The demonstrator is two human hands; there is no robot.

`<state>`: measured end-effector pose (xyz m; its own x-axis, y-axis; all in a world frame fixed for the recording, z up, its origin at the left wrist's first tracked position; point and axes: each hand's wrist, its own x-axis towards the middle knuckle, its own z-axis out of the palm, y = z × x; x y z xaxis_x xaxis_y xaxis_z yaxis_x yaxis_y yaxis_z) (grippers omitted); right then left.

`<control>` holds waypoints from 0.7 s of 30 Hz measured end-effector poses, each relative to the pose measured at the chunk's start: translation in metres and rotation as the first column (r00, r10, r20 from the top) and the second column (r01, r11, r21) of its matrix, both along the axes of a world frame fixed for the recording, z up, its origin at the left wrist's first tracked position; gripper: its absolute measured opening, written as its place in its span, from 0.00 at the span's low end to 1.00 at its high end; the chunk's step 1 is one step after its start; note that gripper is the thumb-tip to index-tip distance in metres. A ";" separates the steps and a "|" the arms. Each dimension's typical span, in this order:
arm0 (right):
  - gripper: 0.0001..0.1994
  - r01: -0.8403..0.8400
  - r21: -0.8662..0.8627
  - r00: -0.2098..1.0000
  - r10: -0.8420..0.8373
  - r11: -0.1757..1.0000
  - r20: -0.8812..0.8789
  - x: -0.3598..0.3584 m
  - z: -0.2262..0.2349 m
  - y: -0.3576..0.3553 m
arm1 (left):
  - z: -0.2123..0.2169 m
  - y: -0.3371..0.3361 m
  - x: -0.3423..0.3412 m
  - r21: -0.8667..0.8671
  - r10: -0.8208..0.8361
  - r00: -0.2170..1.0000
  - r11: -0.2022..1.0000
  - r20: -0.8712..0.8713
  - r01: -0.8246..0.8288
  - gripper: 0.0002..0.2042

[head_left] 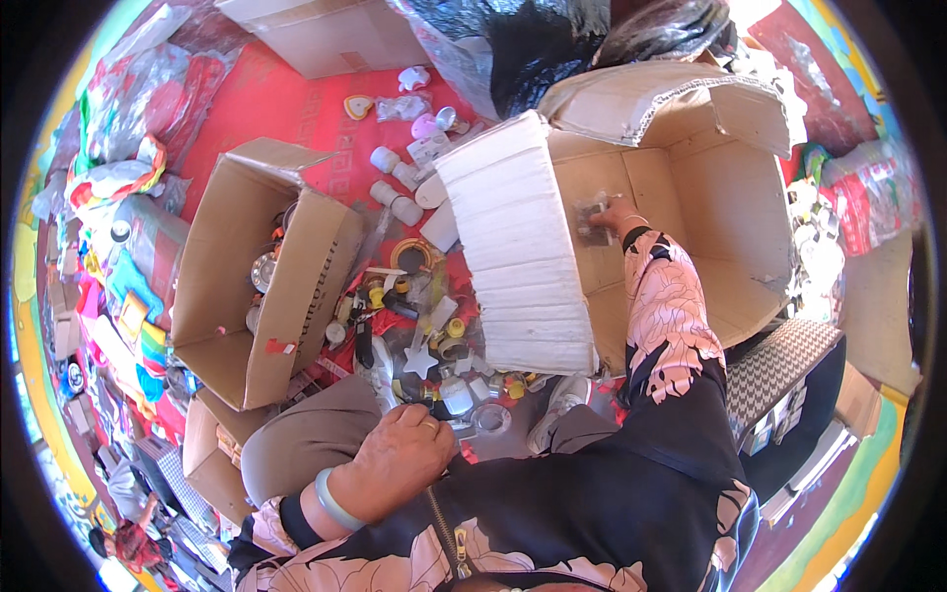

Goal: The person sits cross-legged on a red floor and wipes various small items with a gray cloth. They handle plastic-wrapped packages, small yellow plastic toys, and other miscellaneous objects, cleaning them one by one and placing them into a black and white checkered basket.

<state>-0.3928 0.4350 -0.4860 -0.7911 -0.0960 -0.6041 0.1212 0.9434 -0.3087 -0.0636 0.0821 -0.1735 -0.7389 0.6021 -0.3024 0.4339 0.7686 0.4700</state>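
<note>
The right hand (614, 212) grips a clear packet (593, 225) inside the nearly empty large carton (735, 197); the left hand (400, 459), fingers curled closed on nothing visible, rests beside the unsorted pile of small parts (424, 326).

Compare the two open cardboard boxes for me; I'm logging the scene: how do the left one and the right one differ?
The left box is narrower and holds metal and plastic oddments; the right box is wider and looks almost bare inside. No hand is in the left box, while the right hand reaches into the right box, fingers on a small clear packet. Both are brown, open-topped, on the red floor.
</note>
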 end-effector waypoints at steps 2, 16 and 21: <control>0.29 -0.001 0.075 0.999 0.005 0.997 -0.052 -0.005 0.012 -0.002 | -0.004 -0.001 0.008 0.024 0.027 1.000 0.999 -0.015 -0.027 0.08; 0.22 0.255 -0.893 0.921 -0.373 0.370 0.108 0.198 0.369 -0.058 | -0.003 0.020 -0.008 0.567 0.380 0.802 0.569 0.461 -0.596 0.22; 0.31 -0.595 -0.005 0.396 0.288 0.804 -0.872 0.349 0.405 -0.139 | 0.027 0.021 0.039 0.296 -0.458 0.280 -0.039 0.844 -0.954 0.31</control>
<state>-0.0437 0.2956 -0.0808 -0.6785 -0.6197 0.3944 -0.7294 0.6321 -0.2616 -0.0242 0.1028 -0.1464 -0.7509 0.5831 -0.3101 -0.6600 -0.6463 0.3830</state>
